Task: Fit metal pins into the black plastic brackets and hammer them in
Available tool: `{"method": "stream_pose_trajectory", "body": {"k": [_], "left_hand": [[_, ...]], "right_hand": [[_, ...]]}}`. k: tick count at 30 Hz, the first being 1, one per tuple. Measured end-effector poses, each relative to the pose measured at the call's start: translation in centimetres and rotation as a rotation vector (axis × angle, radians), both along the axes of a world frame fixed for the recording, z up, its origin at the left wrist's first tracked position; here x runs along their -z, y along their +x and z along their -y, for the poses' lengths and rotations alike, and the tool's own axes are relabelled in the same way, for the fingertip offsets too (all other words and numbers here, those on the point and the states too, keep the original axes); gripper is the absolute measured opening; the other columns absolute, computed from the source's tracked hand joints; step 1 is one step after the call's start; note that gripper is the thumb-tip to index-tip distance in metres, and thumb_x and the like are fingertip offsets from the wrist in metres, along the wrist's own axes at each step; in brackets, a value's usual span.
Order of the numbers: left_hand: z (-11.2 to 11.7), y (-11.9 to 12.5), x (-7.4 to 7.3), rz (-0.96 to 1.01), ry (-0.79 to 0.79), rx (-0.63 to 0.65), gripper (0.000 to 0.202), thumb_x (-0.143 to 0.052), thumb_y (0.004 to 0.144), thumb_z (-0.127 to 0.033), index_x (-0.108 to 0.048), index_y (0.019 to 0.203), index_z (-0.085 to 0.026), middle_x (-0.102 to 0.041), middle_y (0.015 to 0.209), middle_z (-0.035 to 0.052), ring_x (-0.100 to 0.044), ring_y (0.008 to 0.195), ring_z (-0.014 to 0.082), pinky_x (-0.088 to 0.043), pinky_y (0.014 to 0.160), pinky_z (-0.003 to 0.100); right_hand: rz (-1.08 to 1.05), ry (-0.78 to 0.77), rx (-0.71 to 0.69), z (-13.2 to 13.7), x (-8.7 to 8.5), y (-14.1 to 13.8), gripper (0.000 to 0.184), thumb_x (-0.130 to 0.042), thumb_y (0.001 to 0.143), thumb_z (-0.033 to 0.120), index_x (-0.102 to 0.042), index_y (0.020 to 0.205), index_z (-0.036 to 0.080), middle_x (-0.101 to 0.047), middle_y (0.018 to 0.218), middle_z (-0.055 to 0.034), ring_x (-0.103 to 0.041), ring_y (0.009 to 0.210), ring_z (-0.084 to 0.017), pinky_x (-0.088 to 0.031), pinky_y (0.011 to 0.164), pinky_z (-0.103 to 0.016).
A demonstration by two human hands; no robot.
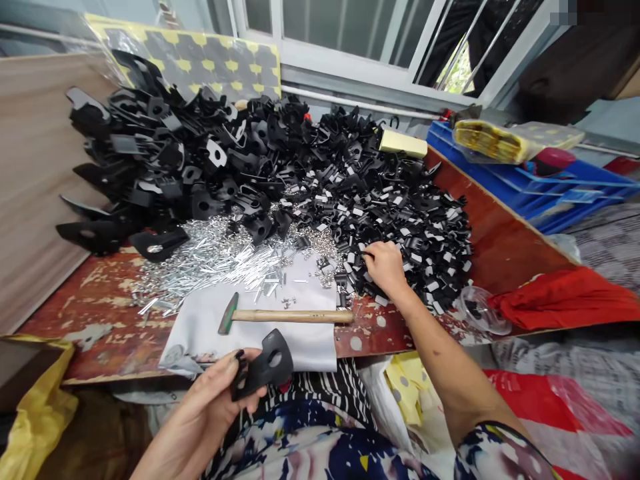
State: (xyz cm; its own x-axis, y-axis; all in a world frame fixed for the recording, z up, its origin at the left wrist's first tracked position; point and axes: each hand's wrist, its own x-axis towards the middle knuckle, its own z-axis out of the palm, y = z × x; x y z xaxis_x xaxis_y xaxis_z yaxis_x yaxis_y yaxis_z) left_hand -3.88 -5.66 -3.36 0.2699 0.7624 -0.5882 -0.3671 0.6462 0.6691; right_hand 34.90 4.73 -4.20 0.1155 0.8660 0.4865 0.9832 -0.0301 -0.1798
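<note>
My left hand (220, 387) is closed around a black curved plastic part (273, 360) with an oval hole, held in front of the table's near edge. My right hand (386, 267) reaches into a heap of small black plastic pieces (425, 247), many with a pale grey face. Its fingers are pinched together at the heap; whatever lies between the fingertips is hidden. Between the hands, a hammer (290, 317) with a wooden handle and a green-sided head lies on a white sheet (310, 347). Loose metal pins (250, 263) and small metal springs are spread behind it.
Larger black plastic parts (165, 140) are heaped at the back left, beside a wooden board (45, 167). A blue crate (520, 190) stands at the right, with a red cloth (565, 300) and a clear plastic cup (483, 310) nearer. A window (350, 40) is behind.
</note>
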Motion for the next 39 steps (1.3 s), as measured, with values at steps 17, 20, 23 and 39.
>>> {"method": "stream_pose_trajectory", "body": {"k": [17,20,23,39], "left_hand": [[-1.6,2.1,-1.1,-0.133,0.294,0.025,0.031,-0.092,0.063,-0.044,-0.079,0.068,-0.016,-0.056,0.113,0.0095,-0.054,0.087,0.0183,-0.058,0.066,0.026],[-2.2,3.0,-1.1,-0.037,0.339,0.014,0.027,-0.089,0.07,-0.041,-0.08,0.076,-0.017,-0.058,0.109,0.0087,-0.055,0.087,0.0183,-0.06,0.067,0.026],[-2.5,3.1,-1.0,0.003,0.354,0.022,0.025,-0.086,0.075,-0.039,-0.08,0.082,-0.016,-0.06,0.109,0.0084,-0.056,0.087,0.0178,-0.061,0.067,0.026],[0.7,-0.9,-0.2,-0.26,0.624,0.133,0.023,-0.077,0.082,-0.042,-0.082,0.075,-0.021,-0.063,0.132,0.0165,-0.065,0.088,0.0272,-0.059,0.075,0.039]], "right_hand": [[-0.472,0.087,-0.711,5.0,-2.3,-14.9,0.019,-0.053,0.096,0.015,-0.069,0.102,0.022,-0.076,0.092,-0.0037,-0.07,0.088,-0.019,-0.055,0.087,-0.037],[-0.566,0.043,-0.764,6.5,-1.7,-17.6,0.02,-0.054,0.094,0.012,-0.068,0.103,0.023,-0.077,0.093,-0.0012,-0.071,0.087,-0.018,-0.048,0.104,-0.047],[-0.59,0.066,-0.723,6.8,-1.0,-18.3,0.021,-0.055,0.093,0.013,-0.067,0.106,0.025,-0.077,0.095,-0.001,-0.072,0.086,-0.018,-0.043,0.112,-0.055],[-0.74,-0.317,-1.049,8.1,-1.8,-17.9,0.033,-0.058,0.09,0.012,-0.068,0.114,0.033,-0.078,0.1,0.0001,-0.073,0.097,-0.022,-0.046,0.112,-0.053]]}}
